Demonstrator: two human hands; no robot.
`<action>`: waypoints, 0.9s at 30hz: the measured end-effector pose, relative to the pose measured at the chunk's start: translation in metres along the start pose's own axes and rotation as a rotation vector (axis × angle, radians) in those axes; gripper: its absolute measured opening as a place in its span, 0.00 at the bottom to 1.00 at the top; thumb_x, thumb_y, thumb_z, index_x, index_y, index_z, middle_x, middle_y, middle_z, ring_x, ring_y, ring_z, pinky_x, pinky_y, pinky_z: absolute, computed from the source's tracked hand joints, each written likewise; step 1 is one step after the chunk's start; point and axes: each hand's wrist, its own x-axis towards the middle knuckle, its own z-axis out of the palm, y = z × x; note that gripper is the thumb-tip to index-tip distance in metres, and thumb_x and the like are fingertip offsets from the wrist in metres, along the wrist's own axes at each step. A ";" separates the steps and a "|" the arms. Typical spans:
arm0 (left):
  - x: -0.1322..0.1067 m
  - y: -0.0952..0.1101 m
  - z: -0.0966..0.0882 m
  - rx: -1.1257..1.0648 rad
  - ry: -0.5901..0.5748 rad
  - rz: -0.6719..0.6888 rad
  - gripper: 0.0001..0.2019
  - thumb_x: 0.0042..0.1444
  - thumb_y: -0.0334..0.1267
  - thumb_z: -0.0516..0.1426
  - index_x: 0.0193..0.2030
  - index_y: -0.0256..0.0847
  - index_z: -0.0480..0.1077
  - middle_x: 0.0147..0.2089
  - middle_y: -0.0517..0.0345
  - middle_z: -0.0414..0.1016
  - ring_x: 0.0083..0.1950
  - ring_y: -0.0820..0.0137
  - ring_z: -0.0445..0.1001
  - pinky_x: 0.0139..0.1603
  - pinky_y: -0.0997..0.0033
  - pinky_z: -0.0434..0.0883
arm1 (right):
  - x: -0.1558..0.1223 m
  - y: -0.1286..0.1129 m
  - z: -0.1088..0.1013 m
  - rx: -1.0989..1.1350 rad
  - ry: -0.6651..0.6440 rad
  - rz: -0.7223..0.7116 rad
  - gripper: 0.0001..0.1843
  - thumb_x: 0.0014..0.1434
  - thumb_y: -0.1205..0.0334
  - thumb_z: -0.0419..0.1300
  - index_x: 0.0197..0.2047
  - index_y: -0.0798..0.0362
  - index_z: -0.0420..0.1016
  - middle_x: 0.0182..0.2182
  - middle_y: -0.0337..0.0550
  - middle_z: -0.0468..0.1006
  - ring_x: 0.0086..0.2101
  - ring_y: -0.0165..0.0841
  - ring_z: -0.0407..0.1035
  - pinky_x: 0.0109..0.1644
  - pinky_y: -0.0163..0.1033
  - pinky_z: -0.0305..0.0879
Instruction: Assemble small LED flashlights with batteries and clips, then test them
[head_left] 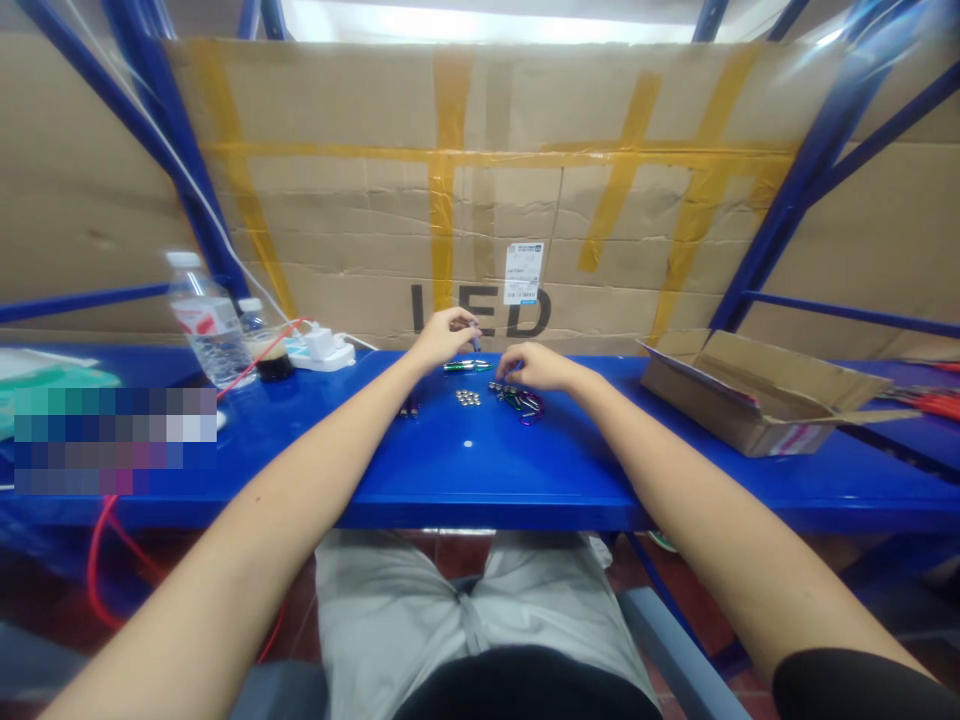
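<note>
— Where's the torch (465, 367)?
— Flat on the table (480, 480), long axis left to right.
— Left hand (442, 335)?
— Just above the torch, pinching a small part (475, 338) that stands roughly upright.
— Right hand (538, 368)?
— Right of the torch, fingers curled onto the clips (526, 405); I cannot tell if it grips.
— Room?
— Bare table from the torch to the front edge; box (757, 390) well right.

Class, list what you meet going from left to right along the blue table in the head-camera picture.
First the water bottle → white plug block → left hand, pinching a small part → right hand → open cardboard box.
</note>
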 end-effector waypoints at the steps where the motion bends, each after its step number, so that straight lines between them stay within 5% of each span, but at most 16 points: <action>1: 0.000 0.000 0.000 -0.050 0.002 -0.043 0.06 0.54 0.29 0.61 0.40 0.36 0.72 0.37 0.50 0.78 0.40 0.67 0.78 0.39 0.65 0.77 | -0.001 -0.002 -0.002 -0.033 -0.038 -0.032 0.12 0.46 0.75 0.63 0.31 0.51 0.84 0.32 0.41 0.83 0.34 0.37 0.74 0.42 0.39 0.68; 10: -0.007 0.006 0.004 -0.242 -0.016 -0.207 0.09 0.56 0.26 0.61 0.44 0.36 0.72 0.36 0.54 0.75 0.38 0.69 0.76 0.37 0.62 0.80 | 0.002 -0.002 0.015 -0.112 -0.128 -0.074 0.12 0.46 0.76 0.62 0.26 0.50 0.81 0.26 0.40 0.81 0.29 0.35 0.71 0.38 0.39 0.64; 19: -0.006 -0.006 0.010 -0.049 -0.147 -0.134 0.07 0.53 0.32 0.65 0.38 0.33 0.77 0.32 0.55 0.77 0.29 0.75 0.71 0.33 0.71 0.72 | 0.006 -0.009 0.009 0.088 0.424 0.002 0.03 0.55 0.68 0.57 0.34 0.53 0.71 0.30 0.42 0.79 0.34 0.35 0.72 0.41 0.40 0.65; 27: -0.006 -0.009 0.014 0.096 -0.257 0.007 0.07 0.52 0.33 0.64 0.39 0.35 0.77 0.26 0.60 0.74 0.27 0.75 0.69 0.30 0.74 0.64 | 0.007 -0.005 0.009 0.097 0.505 0.035 0.03 0.52 0.68 0.59 0.32 0.52 0.70 0.29 0.40 0.77 0.33 0.35 0.70 0.41 0.41 0.65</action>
